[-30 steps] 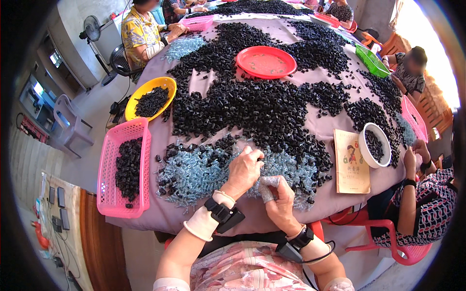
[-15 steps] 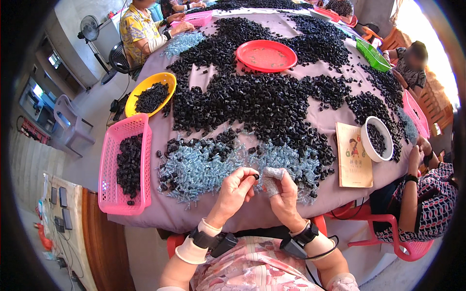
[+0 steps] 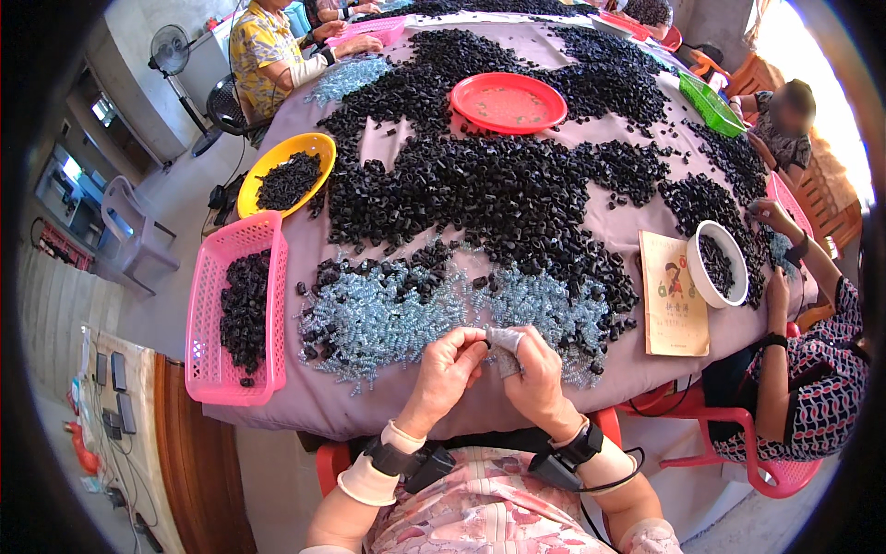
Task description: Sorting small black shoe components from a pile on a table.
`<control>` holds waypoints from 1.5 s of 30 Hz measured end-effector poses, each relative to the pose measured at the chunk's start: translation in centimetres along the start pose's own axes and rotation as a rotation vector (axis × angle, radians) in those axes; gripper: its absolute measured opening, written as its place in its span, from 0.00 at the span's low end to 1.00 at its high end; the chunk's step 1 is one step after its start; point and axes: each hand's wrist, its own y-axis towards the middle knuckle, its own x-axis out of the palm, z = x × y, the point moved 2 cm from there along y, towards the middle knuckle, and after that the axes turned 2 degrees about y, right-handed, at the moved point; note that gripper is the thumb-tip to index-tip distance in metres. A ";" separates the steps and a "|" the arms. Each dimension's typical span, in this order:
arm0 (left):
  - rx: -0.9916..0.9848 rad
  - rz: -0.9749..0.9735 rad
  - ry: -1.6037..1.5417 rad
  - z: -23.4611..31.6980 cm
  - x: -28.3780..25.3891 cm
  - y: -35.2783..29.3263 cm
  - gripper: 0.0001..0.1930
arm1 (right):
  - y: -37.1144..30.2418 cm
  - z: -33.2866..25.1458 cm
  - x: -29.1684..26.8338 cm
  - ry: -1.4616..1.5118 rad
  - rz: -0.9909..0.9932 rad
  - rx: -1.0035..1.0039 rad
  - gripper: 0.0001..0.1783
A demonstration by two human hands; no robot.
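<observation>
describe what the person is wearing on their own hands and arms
The left hand is uncovered; its forearm wears a cream cuff and black strap with a dark box. The right hand has grey wrapping on some digits; its forearm has a similar strap, box and cuff, plus a black cable.

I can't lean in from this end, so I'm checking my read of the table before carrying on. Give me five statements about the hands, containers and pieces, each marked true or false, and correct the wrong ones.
1. The left hand pinches a small black piece. True.
2. All fingers on both hands are bare. False: a grey covering wraps part of the right hand.
3. The yellow plate lies beyond the near-left pink basket. True.
4. The near-left pink basket holds only blue coils. False: it holds black pieces.
5. The pale blue coils lie nearer the hands than the round red tray. True.
</observation>
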 end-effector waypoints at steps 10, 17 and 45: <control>0.060 0.100 -0.208 -1.0 -0.7 -0.8 0.06 | -0.9 -2.0 1.6 -0.204 -0.125 -0.249 0.23; 0.071 0.153 -0.338 -1.6 -1.8 -1.3 0.07 | -0.8 -2.5 2.3 -0.067 -0.259 -0.189 0.29; 0.001 0.006 -0.653 -2.3 -4.1 -2.3 0.06 | 7.4 2.2 2.0 -0.217 -0.283 -0.156 0.17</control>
